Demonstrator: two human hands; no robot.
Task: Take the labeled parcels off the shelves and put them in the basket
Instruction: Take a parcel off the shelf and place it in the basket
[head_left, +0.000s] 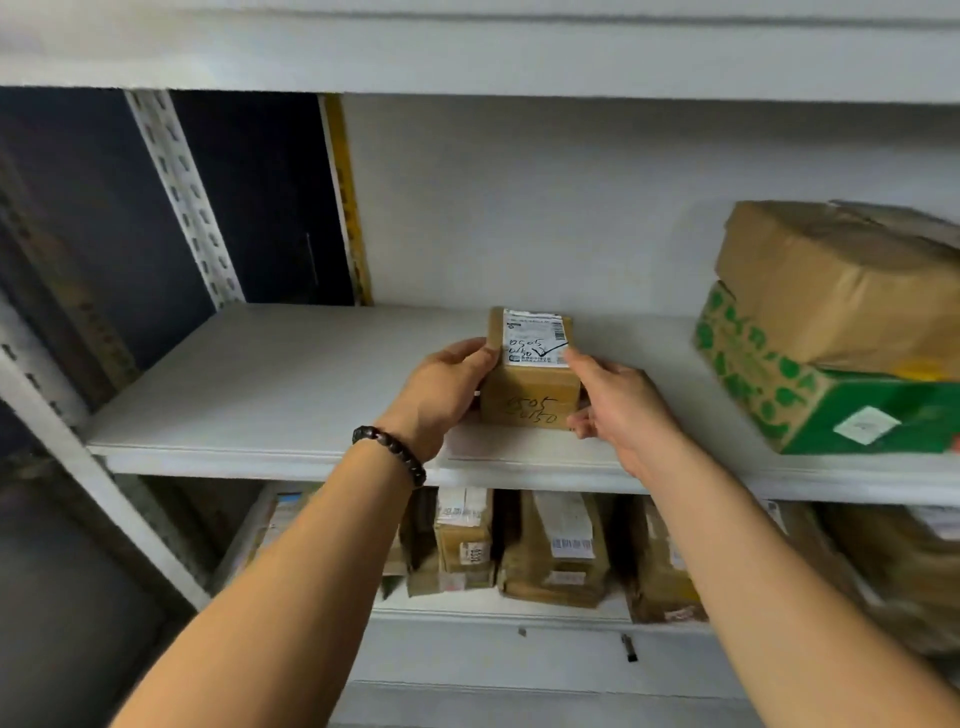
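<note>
Gripping small labeled parcel (530, 395) between left hand (447, 387) and right hand (618, 405), fingers curled, near shelf (260, 389) front edge. Basket unseen; lower-shelf parcels (556, 545) left.

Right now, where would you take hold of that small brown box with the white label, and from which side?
By its two flat side faces, coming from the front. The small brown box sits near the shelf edge with bare shelf on either side, so both sides are free; the left hand and right hand take it that way, leaving the label on top mostly showing.
</note>
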